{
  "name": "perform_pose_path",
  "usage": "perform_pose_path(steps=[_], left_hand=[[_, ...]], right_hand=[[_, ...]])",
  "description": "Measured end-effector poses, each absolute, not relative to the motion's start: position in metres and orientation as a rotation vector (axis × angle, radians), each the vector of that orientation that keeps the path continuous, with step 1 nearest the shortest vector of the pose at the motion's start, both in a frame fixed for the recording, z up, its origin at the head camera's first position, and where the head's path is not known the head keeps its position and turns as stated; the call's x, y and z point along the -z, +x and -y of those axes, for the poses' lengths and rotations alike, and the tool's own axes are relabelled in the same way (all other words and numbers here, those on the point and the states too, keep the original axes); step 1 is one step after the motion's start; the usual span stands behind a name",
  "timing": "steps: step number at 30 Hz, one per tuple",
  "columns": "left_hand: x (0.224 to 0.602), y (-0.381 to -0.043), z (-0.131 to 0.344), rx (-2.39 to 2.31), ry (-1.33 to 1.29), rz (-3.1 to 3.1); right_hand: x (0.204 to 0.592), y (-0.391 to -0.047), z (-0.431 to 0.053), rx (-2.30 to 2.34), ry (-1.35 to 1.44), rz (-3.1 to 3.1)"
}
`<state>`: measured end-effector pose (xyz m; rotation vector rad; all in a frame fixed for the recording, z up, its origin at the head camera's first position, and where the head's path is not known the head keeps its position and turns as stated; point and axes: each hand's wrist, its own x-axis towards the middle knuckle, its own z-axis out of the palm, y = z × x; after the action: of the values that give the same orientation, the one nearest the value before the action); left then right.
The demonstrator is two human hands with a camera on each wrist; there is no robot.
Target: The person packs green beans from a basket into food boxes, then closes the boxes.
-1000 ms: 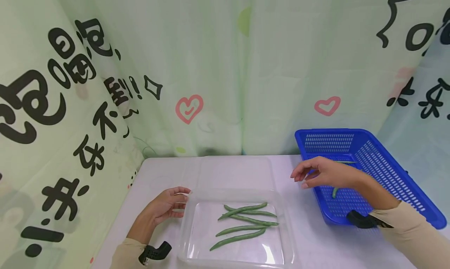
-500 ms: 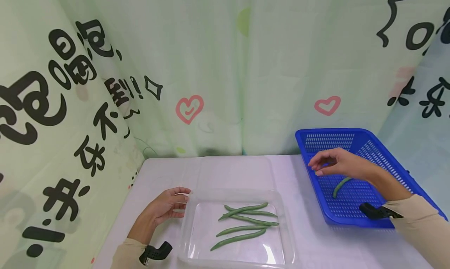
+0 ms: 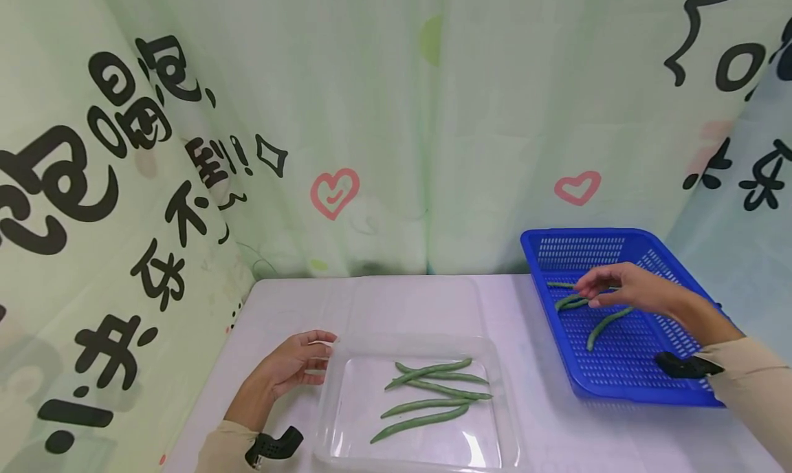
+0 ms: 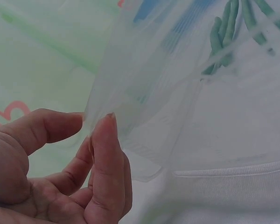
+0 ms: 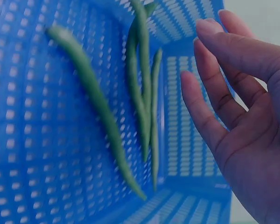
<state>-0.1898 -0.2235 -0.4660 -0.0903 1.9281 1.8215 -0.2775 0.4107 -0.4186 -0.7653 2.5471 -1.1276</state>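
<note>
My left hand (image 3: 291,368) is at the left rim of a clear plastic tray (image 3: 325,408), and in the left wrist view its thumb and fingertips pinch that edge. Several green beans (image 3: 421,423) lie in the tray, some crossing each other. Over the blue plastic basket (image 3: 609,382) hovers my right hand (image 3: 640,293), with loosely bent fingers and nothing between them. Below it, a single green bean (image 5: 100,105) lies apart on the basket floor. A few more green beans (image 5: 144,79) lie close together nearer the basket wall.
A white-covered table (image 3: 297,304) carries both containers, the basket standing right of the tray. A pale green curtain (image 3: 371,115) with dark lettering and hearts hangs behind and to the left. Black wrist cameras (image 3: 275,445) sit on both wrists.
My right hand has moved right, from the basket's left rim to over its inside, uncovering more beans there. The left hand, the tray and its beans have stayed put.
</note>
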Motion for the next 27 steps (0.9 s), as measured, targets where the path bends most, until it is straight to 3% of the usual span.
perform_pose_path(steps=[13,27], left_hand=[[0.467,-0.189,0.224,-1.825,-0.100,-1.944],[0.468,-0.188,0.224,-1.820,-0.112,-1.979]], right_hand=[[0.438,-0.288,-0.436,1.096,-0.513,-2.490],[0.447,-0.292,-0.442,1.004,-0.435,-2.474]])
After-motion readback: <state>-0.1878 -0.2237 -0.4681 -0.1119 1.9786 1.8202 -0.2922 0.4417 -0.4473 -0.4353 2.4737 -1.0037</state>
